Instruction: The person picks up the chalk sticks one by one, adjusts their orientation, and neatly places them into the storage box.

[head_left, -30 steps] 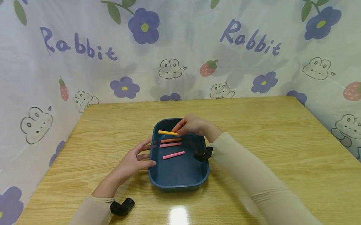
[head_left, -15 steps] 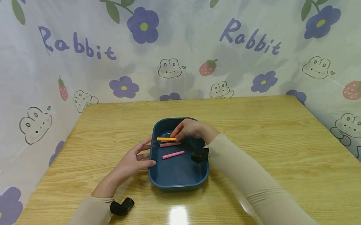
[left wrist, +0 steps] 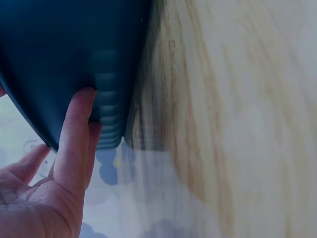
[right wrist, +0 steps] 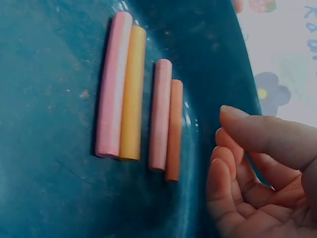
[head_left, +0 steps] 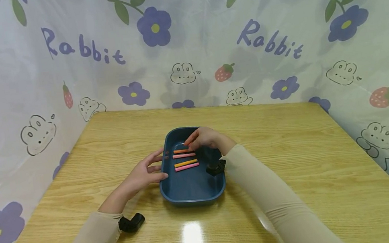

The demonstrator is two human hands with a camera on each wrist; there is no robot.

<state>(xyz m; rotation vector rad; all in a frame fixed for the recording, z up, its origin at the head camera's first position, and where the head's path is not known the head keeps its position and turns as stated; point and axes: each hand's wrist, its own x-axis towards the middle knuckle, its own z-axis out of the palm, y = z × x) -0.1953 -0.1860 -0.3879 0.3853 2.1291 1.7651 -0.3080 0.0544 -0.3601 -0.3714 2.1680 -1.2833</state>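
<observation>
A dark blue bin [head_left: 194, 200] stands on the wooden table with chalk sticks lying on its floor. At its left wall, my left hand [head_left: 145, 173] touches the outside with fingers extended; they press the ribbed side in the left wrist view. My right hand [right wrist: 267, 173] hovers over the far right part of the bin, fingers loosely bent, holding nothing. Left of it lie two pairs: a pink chalk stick [right wrist: 113, 84] against a yellow chalk stick [right wrist: 132, 94], and a light pink chalk stick [right wrist: 160, 116] beside a thinner orange chalk stick [right wrist: 175, 131].
The wooden table [head_left: 293, 158] runs back to a white curtain [head_left: 197, 28] printed with flowers and rabbits, which also flanks it on both sides. A small black camera [head_left: 131, 223] sits on the left wrist, another black camera [head_left: 216, 168] on the right.
The yellow chalk stick, pinched in my right hand before, now lies next to the pink one, let go. My right hand came slightly nearer early on. My left hand stayed at the bin.
</observation>
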